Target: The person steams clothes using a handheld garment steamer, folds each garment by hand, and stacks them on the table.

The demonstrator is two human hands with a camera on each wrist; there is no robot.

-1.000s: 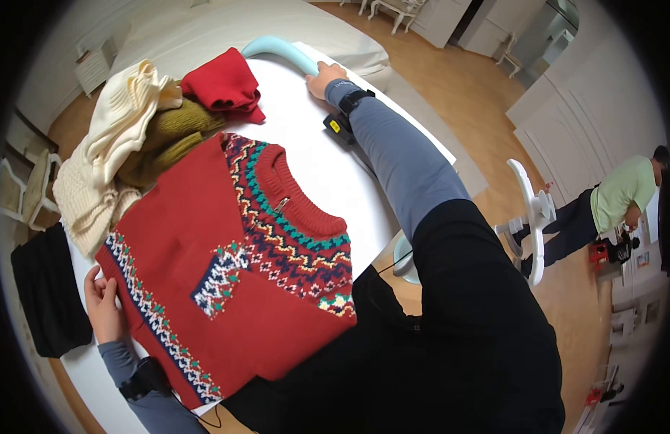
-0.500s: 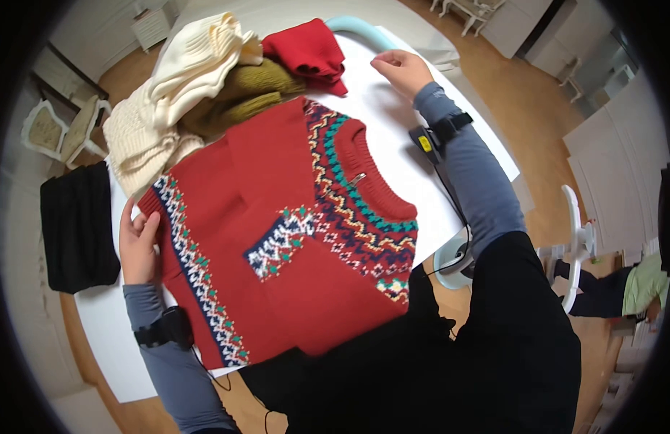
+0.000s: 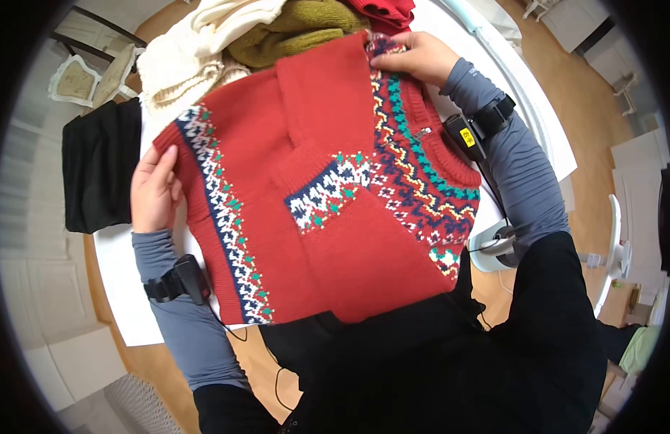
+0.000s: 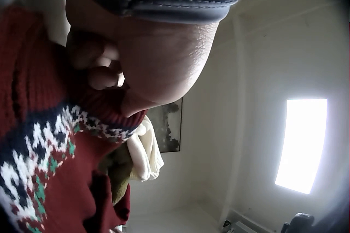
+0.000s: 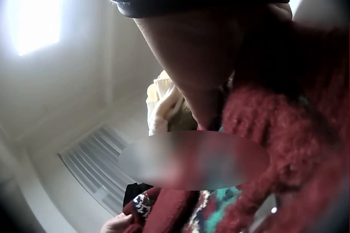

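In the head view, the folded red patterned sweater (image 3: 317,173) is being held over the white table (image 3: 118,267), its neckline being turned to the right and a patterned cuff being laid across its middle. The ribbed hem is being pinched at its far left corner by the left hand (image 3: 155,194); the far shoulder, beside the neckline, is being gripped by the right hand (image 3: 425,58). The far side is being bordered by a cream knit (image 3: 205,36) and an olive knit (image 3: 306,25), which could be dragged along if they are being brushed. The fold could be undone (the cuff is being pinned by nothing visible) if the two ends are being pulled unevenly. Along the near table edge, slipping could be caused by slack being left unsupported.

In the left wrist view, the hem is being clasped by the curled fingers of the left hand; how many layers are being caught cannot be told, and a missed layer could be left trailing.

In the right wrist view, the right hand's fingertips are being hidden by shadow and a blurred patch, so the firmness of that grip cannot be judged.
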